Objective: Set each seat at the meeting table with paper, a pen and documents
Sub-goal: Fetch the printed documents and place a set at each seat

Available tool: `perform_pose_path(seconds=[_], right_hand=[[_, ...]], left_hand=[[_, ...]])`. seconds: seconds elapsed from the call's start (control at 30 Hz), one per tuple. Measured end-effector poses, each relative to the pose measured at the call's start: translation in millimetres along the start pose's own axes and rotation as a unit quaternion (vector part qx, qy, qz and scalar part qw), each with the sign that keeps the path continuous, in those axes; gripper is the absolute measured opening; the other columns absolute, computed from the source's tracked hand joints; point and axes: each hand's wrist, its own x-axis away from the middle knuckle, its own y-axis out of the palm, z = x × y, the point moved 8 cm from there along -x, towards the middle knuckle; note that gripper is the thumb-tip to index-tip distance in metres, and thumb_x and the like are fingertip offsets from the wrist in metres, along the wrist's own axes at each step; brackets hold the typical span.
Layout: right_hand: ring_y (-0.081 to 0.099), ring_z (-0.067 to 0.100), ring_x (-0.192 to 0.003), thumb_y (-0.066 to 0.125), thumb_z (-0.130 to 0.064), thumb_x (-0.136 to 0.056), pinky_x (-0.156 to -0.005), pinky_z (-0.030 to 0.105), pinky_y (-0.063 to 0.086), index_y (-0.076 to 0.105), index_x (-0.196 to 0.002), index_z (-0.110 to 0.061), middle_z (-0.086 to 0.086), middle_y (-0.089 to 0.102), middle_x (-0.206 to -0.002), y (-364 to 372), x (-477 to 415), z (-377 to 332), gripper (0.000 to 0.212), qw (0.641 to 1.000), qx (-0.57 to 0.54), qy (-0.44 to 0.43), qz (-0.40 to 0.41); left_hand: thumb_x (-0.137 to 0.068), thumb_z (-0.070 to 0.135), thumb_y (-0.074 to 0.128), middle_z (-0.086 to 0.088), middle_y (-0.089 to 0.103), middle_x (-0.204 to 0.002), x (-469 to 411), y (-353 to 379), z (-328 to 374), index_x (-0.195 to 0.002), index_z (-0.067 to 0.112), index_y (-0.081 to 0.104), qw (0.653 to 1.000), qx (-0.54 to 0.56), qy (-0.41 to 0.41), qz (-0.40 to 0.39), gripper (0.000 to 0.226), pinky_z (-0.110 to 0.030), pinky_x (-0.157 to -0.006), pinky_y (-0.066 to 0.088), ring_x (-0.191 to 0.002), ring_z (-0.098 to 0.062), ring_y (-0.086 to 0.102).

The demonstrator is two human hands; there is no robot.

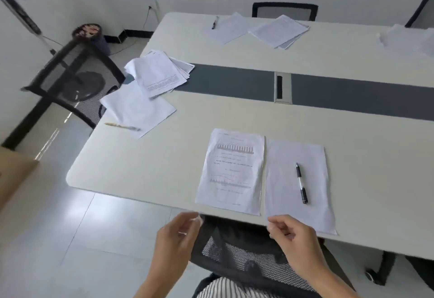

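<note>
Both hands hover just off the table's (141, 168) near edge, the left hand (180, 234) and right hand (291, 234) each with a loosely curled grip holding nothing. This seat looks done: printed document (231, 170) beside blank paper (281, 180), pen (301, 183) lying on that sheet. The skewed stack (162, 72) at the end seat probably wants squaring next (edges parallel to the table's edge). The print is too blurred to read, and no brand shows.

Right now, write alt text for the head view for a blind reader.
A person's empty left hand and right hand hover over a black mesh chair at a cream meeting table, facing a printed white document beside a blank white sheet with a black pen on it. More papers and pens lie at other seats.
</note>
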Motion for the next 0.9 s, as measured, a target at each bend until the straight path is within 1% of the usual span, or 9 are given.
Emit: perform_pose_path(seconds=[0.07, 0.2, 0.4, 0.5, 0.6, 0.7, 0.8, 0.87, 0.9], right_hand=[[0.07, 0.009, -0.073, 0.073, -0.015, -0.084, -0.069, 0.026, 0.057, 0.073, -0.088, -0.031, -0.013, 0.074, -0.082, 21.9, 10.5, -12.6, 0.017, 0.999, -0.004, -0.016, -0.048], [0.07, 0.009, -0.072, 0.072, -0.014, -0.085, -0.067, 0.018, 0.055, 0.072, -0.091, -0.03, -0.015, 0.073, -0.082, 70.4, 22.9, -47.5, 0.017, 0.99, 0.005, -0.062, -0.127], [0.07, 0.01, -0.073, 0.073, -0.016, -0.084, -0.07, 0.023, 0.057, 0.074, -0.092, -0.027, -0.01, 0.075, -0.079, 155.7, 46.6, -111.0, 0.013, 0.97, 0.013, -0.114, -0.215], [0.071, 0.012, -0.071, 0.072, -0.018, -0.085, -0.069, 0.027, 0.058, 0.073, -0.091, -0.028, -0.008, 0.075, -0.077, 205.4, 60.8, -136.9, 0.012, 0.962, 0.02, -0.13, -0.241], [0.071, 0.011, -0.069, 0.074, -0.015, -0.084, -0.059, 0.028, 0.056, 0.073, -0.088, -0.031, -0.008, 0.075, -0.078, 264.9, 80.4, -159.4, 0.016, 0.959, 0.026, -0.132, -0.251], [0.072, 0.01, -0.07, 0.075, -0.013, -0.082, -0.068, 0.03, 0.059, 0.073, -0.088, -0.029, -0.008, 0.075, -0.08, 326.6, 102.7, -189.2, 0.017, 0.955, 0.015, -0.147, -0.258], [0.071, 0.009, -0.073, 0.074, -0.016, -0.083, -0.069, 0.024, 0.058, 0.074, -0.091, -0.029, -0.009, 0.075, -0.082, 374.1, 119.8, -221.0, 0.016, 0.946, 0.006, -0.156, -0.283], [0.071, 0.011, -0.075, 0.074, -0.018, -0.082, -0.069, 0.023, 0.057, 0.074, -0.091, -0.03, -0.009, 0.075, -0.083, 397.0, 121.0, -239.0, 0.015, 0.945, 0.003, -0.162, -0.284], [0.071, 0.011, -0.075, 0.075, -0.018, -0.082, -0.069, 0.023, 0.057, 0.074, -0.091, -0.031, -0.009, 0.075, -0.083, 407.2, 117.7, -246.4, 0.016, 0.946, 0.0, -0.163, -0.281]], left_hand=[[-0.087, 0.011, 0.066, 0.001, 0.074, -0.073, 34.3, -19.5, -17.8, -0.087, 0.027, 0.071, 0.998, 0.032, -0.028, 0.046, 0.017, -0.027, -0.065, 0.056, -0.069, -0.015, 0.07], [-0.086, 0.008, 0.066, -0.002, 0.075, -0.074, 102.8, -53.3, -62.1, -0.088, 0.022, 0.072, 0.986, 0.07, -0.091, 0.124, 0.015, -0.022, -0.062, 0.055, -0.066, -0.014, 0.07], [-0.085, 0.016, 0.07, -0.004, 0.075, -0.075, 167.6, -124.6, -109.3, -0.087, 0.021, 0.073, 0.958, 0.123, -0.117, 0.231, 0.007, -0.032, -0.065, 0.057, -0.067, -0.017, 0.072], [-0.086, 0.006, 0.066, -0.006, 0.075, -0.072, 182.5, -172.1, -130.0, -0.085, 0.016, 0.073, 0.939, 0.16, -0.113, 0.283, 0.011, -0.023, -0.059, 0.055, -0.062, -0.017, 0.071], [-0.086, 0.01, 0.068, -0.007, 0.075, -0.071, 196.0, -229.6, -159.2, -0.085, 0.015, 0.073, 0.927, 0.184, -0.109, 0.308, 0.007, -0.021, -0.056, 0.054, -0.061, -0.018, 0.071], [-0.086, 0.006, 0.068, -0.008, 0.075, -0.071, 209.1, -298.3, -191.2, -0.085, 0.015, 0.073, 0.921, 0.176, -0.113, 0.327, 0.011, -0.021, -0.058, 0.054, -0.061, -0.017, 0.071], [-0.086, 0.006, 0.066, -0.007, 0.075, -0.074, 214.0, -353.0, -215.5, -0.087, 0.016, 0.072, 0.918, 0.172, -0.129, 0.334, 0.012, -0.029, -0.063, 0.052, -0.063, -0.015, 0.071], [-0.085, 0.016, 0.069, -0.007, 0.075, -0.075, 206.2, -378.8, -226.9, -0.088, 0.016, 0.072, 0.918, 0.181, -0.125, 0.331, 0.004, -0.031, -0.064, 0.052, -0.064, -0.016, 0.071], [-0.081, 0.023, 0.069, -0.007, 0.075, -0.075, 199.7, -388.6, -230.6, -0.088, 0.017, 0.072, 0.918, 0.184, -0.128, 0.327, 0.01, -0.032, -0.064, 0.052, -0.064, -0.017, 0.071]])
